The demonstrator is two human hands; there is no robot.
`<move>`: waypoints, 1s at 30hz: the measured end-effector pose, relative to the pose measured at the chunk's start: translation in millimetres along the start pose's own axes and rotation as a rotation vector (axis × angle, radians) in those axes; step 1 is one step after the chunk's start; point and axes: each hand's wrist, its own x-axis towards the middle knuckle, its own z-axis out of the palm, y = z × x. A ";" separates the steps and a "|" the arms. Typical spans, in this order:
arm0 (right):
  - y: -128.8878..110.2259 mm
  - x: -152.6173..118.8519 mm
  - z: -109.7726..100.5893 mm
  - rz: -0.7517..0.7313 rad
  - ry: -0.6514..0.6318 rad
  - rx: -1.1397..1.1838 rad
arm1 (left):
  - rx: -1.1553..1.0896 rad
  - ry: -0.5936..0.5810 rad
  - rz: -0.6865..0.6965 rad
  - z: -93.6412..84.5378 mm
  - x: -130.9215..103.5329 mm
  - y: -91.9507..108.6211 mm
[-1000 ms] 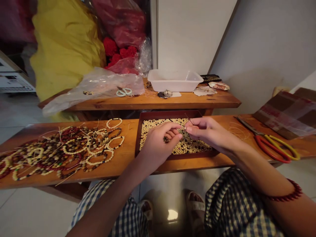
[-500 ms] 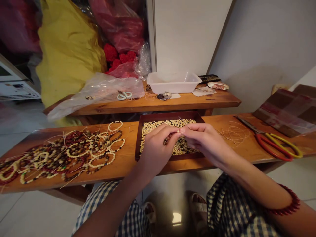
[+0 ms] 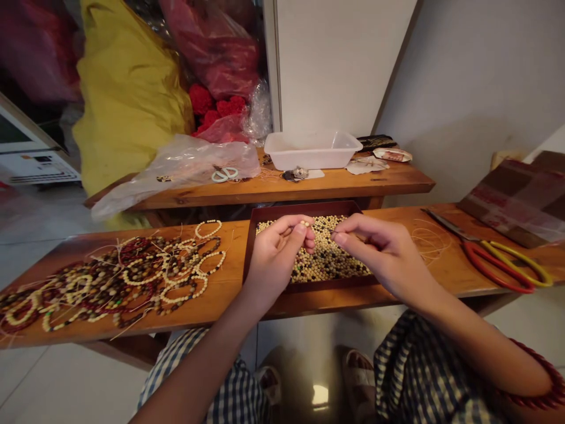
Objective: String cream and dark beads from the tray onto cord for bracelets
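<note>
Over a dark red tray (image 3: 309,209) full of small beads (image 3: 329,262), mostly cream with some black, both of my hands work a short way apart. My left hand (image 3: 280,247) pinches a cream bead (image 3: 305,224) between thumb and forefinger, its other fingers curled. Between the thumb and forefinger of my right hand (image 3: 375,241) is a thin dark needle (image 3: 332,231), its tip toward the left hand. Any thread on it is too fine to make out.
Beaded bracelets (image 3: 145,271) lie heaped on the bench (image 3: 233,282) at left. Loose cord (image 3: 430,241), large scissors (image 3: 498,253) and a taped cardboard box (image 3: 516,200) are at right. Behind stand a white plastic tub (image 3: 313,154), a clear bag (image 3: 185,159) and small scissors (image 3: 225,174).
My hands, touching at the fingertips before, have drawn apart. The left moved slightly left with the bead, the right moved right with the needle. The view shifted a little.
</note>
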 end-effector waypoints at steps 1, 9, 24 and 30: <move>-1.0 -1.0 0.3 -0.021 0.012 -0.059 | -0.021 -0.019 -0.004 -0.2 -0.2 -0.3; -1.4 -6.2 -2.0 -0.057 0.093 -0.180 | 0.055 -0.036 -0.001 2.1 -3.7 2.6; -4.0 -8.6 -5.6 -0.178 0.142 -0.302 | 0.276 -0.019 0.122 4.1 -6.2 -2.4; -4.1 -9.1 -5.7 -0.188 0.149 -0.316 | 0.333 -0.037 0.152 4.4 -6.8 -2.9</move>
